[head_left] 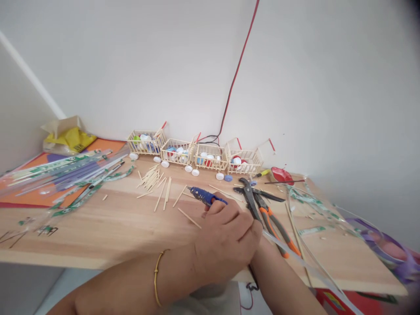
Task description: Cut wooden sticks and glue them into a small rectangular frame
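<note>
My left hand point(226, 236), with a gold bangle on its wrist, is curled on the wooden table point(98, 227) over my right hand. Of my right hand only the wrist and forearm point(282, 280) show. A blue glue gun point(205, 195) sticks out to the left from under the hands, its nozzle pointing at loose wooden sticks point(154, 179), and my left thumb lies on its body. One thin stick point(189, 218) lies just left of the hands. Which hand carries the gun's grip is hidden.
Orange-handled pliers point(274, 227) and black cutters point(254, 192) lie right of the hands. Several stick carts point(210, 157) filled with bottle caps line the wall, under a red-black wire point(236, 74). Plastic stick packets point(65, 173) lie on an orange mat at left, wrappers point(311, 203) and purple tape point(383, 245) at right.
</note>
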The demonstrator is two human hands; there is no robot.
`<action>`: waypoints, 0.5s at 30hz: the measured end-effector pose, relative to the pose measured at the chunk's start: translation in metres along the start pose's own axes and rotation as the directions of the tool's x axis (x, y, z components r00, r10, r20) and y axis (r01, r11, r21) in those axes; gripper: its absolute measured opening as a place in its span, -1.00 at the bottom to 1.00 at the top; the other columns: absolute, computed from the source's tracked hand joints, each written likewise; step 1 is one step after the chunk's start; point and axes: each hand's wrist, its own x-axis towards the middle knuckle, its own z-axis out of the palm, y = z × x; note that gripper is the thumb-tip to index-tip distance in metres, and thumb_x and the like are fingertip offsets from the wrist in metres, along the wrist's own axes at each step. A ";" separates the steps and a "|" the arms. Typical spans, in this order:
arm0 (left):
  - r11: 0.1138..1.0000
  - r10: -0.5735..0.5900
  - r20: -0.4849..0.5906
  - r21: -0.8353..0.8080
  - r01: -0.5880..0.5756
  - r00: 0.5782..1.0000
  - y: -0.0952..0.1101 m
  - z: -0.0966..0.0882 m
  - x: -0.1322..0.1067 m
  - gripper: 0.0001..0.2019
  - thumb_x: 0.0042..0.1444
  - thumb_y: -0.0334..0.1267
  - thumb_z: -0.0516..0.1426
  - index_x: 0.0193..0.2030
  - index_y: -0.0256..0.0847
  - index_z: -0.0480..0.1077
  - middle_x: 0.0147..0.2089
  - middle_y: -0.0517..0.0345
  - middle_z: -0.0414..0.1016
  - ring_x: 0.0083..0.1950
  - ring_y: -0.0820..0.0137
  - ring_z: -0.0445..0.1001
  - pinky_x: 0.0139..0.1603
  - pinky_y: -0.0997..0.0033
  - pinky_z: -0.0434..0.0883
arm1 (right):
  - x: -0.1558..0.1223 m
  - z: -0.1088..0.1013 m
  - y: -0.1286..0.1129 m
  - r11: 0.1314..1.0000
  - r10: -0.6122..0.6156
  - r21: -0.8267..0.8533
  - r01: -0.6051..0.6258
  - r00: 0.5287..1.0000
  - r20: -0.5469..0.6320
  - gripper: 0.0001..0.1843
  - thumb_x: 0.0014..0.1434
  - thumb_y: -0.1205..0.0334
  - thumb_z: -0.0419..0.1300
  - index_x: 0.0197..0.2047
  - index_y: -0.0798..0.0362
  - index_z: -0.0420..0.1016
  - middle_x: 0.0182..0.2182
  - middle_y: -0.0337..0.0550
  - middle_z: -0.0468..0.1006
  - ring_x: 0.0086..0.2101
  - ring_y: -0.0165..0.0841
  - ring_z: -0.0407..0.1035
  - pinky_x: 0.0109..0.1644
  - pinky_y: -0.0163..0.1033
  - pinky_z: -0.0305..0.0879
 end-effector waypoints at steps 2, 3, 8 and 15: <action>0.999 -0.023 -0.012 -0.044 0.022 1.000 -0.001 0.000 -0.001 -0.80 0.23 -0.35 -0.09 -0.21 -0.26 0.34 -0.35 0.13 0.35 -0.35 0.36 0.24 -0.34 0.24 0.11 | 0.019 -0.001 0.020 0.932 -0.211 0.363 0.018 0.839 0.501 -0.74 0.20 0.00 0.03 -0.44 -0.08 0.33 -0.61 -0.12 0.23 -0.46 -0.25 0.30 -0.28 0.03 0.41; 0.997 -0.034 -0.016 -0.070 0.033 0.999 -0.001 0.000 -0.002 -0.78 0.25 -0.35 -0.12 -0.19 -0.26 0.34 -0.35 0.13 0.35 -0.34 0.36 0.25 -0.33 0.23 0.12 | 0.029 -0.001 0.029 0.912 -0.250 0.411 0.006 0.802 0.542 -0.73 0.19 -0.04 0.04 -0.45 -0.11 0.34 -0.65 -0.15 0.20 -0.50 -0.27 0.28 -0.34 -0.01 0.43; 0.995 -0.066 -0.016 -0.081 0.065 0.998 -0.003 0.002 -0.004 -0.76 0.26 -0.32 -0.13 -0.14 -0.25 0.34 -0.32 0.09 0.37 -0.27 0.30 0.28 -0.30 0.19 0.15 | 0.060 0.004 0.049 0.855 -0.311 0.491 -0.169 0.590 0.745 -0.70 0.13 -0.13 0.10 -0.45 -0.13 0.40 -0.71 -0.18 0.17 -0.58 -0.29 0.23 -0.43 -0.02 0.43; 0.989 -0.002 0.017 -0.148 0.004 1.000 0.003 0.002 -0.021 -0.78 0.23 -0.34 -0.05 -0.04 -0.25 0.32 -0.29 0.11 0.42 -0.31 0.38 0.29 -0.29 0.24 0.20 | 0.066 0.011 0.050 0.822 -0.434 0.542 -0.173 0.424 0.795 -0.76 0.04 -0.05 0.23 -0.43 -0.07 0.42 -0.59 -0.12 0.40 -0.50 -0.28 0.32 -0.39 -0.07 0.39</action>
